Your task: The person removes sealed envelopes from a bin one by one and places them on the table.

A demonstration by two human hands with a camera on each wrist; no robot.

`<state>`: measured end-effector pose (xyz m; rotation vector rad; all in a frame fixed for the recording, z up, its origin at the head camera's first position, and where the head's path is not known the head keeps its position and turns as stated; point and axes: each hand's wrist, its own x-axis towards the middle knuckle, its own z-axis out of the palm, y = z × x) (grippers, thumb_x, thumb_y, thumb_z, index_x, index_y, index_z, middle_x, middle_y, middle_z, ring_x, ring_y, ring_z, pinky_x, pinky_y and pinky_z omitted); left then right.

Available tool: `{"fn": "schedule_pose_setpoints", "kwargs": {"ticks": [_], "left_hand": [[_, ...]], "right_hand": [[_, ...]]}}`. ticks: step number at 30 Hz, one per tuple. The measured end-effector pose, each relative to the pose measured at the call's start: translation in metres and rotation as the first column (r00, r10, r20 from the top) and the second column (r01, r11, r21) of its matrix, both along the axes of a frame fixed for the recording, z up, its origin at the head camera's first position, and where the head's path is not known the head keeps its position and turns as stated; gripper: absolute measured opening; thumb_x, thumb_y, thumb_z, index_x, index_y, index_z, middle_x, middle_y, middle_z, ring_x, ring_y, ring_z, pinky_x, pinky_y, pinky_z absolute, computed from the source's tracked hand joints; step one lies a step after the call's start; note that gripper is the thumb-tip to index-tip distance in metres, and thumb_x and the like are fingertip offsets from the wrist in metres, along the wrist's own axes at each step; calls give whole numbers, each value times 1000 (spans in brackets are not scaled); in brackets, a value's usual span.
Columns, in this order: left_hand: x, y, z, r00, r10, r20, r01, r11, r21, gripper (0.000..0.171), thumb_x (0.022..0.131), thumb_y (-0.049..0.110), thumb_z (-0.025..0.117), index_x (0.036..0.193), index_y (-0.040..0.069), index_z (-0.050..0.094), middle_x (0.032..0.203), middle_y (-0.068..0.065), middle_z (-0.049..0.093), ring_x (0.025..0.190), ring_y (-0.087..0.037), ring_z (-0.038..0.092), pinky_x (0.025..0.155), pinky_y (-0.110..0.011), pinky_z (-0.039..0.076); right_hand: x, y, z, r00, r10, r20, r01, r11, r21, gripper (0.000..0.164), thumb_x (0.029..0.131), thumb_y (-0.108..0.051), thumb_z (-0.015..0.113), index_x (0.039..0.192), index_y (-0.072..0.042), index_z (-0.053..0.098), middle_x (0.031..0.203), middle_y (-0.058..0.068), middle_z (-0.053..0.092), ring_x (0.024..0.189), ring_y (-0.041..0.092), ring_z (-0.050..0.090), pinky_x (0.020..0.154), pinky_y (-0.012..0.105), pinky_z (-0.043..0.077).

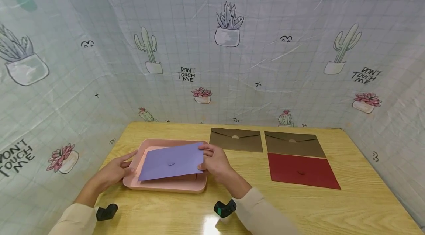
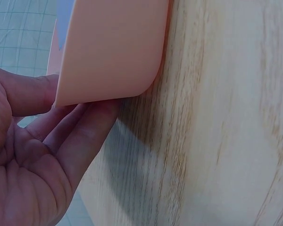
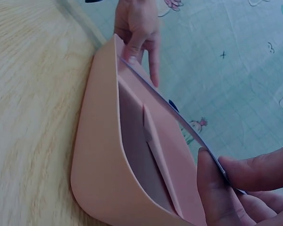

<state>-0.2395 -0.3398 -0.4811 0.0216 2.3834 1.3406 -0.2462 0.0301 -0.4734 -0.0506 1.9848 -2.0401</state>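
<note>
My right hand [image 1: 216, 163] pinches the right edge of a purple envelope [image 1: 170, 163] between thumb and fingers. The envelope slants over a shallow pink tray [image 1: 166, 189], its right side raised and its left end down by the tray's left side. At the tray's left wall my left hand [image 1: 114, 171] grips the rim, thumb over the inner side and fingers outside, as the left wrist view shows. Under the envelope, a pink paper piece [image 3: 161, 160], perhaps another envelope, lies in the tray. Most of it is hidden in the head view.
Two brown envelopes [image 1: 236, 144] lie side by side at the back right of the wooden table [image 1: 249, 190]. A red envelope [image 1: 303, 171] is just in front of the right-hand one. A patterned curtain [image 1: 232, 80] encloses the back and sides.
</note>
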Motion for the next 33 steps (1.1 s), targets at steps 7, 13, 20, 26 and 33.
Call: {"fn": "schedule_pose_setpoints", "kwargs": {"ticks": [7,13,20,26,33], "left_hand": [[-3,-1,-1,1000,10,0,-10,999,-40,77,104,-4,51,168,6,8,159,-46,22,145,-58,39,106,-53,54],[-3,-2,-2,1000,10,-7,-10,999,-43,77,104,-3,51,168,6,8,160,-45,23,144,-57,41,105,-52,55],[-3,-2,-2,1000,11,-4,-11,999,-41,78,104,-3,52,167,5,8,159,-45,23,144,-57,41,105,-54,55],[0,-2,-3,1000,11,-13,-11,1000,-26,77,104,-3,51,167,3,8,158,-46,25,142,-57,45,103,-53,56],[-1,-1,0,1000,-11,-24,10,999,-40,76,105,-1,51,167,3,7,159,-46,24,143,-56,44,104,-51,56]], "right_hand": [[-1,19,4,1000,10,8,-10,1000,-20,65,80,24,67,139,-1,61,146,25,60,96,20,72,66,28,62],[0,40,3,1000,-12,6,12,999,-31,66,79,24,66,140,0,60,140,25,64,87,17,71,63,26,60],[1,64,1,998,-63,-3,63,998,-11,66,77,25,67,138,0,62,140,25,64,90,18,69,63,27,60],[3,78,3,996,-84,-5,84,996,8,65,77,25,67,137,1,63,138,25,66,91,20,70,64,28,61],[4,97,6,993,-119,2,119,992,41,65,78,24,68,138,-1,63,143,26,62,89,19,69,65,27,60]]}}
